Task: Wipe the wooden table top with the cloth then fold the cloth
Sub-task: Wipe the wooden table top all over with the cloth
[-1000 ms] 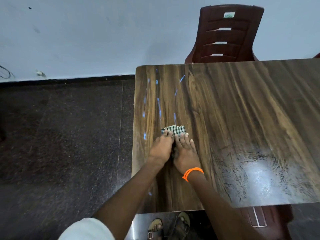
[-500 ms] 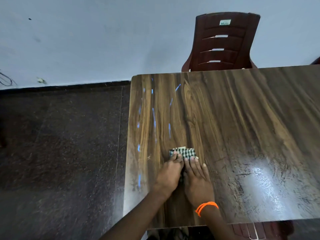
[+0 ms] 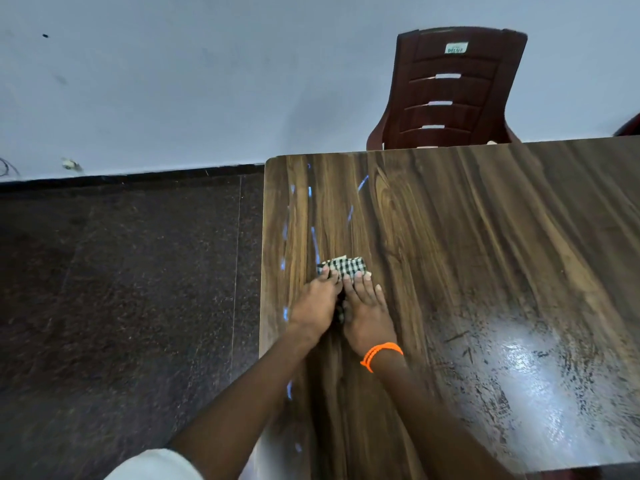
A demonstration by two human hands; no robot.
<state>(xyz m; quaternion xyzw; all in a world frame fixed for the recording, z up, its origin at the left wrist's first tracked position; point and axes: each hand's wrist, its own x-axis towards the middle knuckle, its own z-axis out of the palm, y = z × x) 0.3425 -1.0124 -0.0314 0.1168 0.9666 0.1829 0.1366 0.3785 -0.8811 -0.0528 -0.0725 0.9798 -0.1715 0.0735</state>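
A small black-and-white checked cloth (image 3: 341, 265), folded into a compact wad, lies on the wooden table top (image 3: 467, 237) near its left edge. My left hand (image 3: 317, 303) and my right hand (image 3: 367, 313) lie side by side, palms down, pressing flat on the cloth. Only the far strip of the cloth shows beyond my fingertips, plus a sliver in the gap between my hands; the rest is hidden under them. An orange band (image 3: 381, 355) circles my right wrist.
A dark red plastic chair (image 3: 450, 91) stands behind the table's far edge against the pale wall. Dark stone floor (image 3: 121, 289) lies left of the table. A bright glare patch (image 3: 540, 375) sits on the table's near right.
The view shifts between frames. My hands and the cloth keep the same pose, and seem to have slid slightly along the left part of the table.
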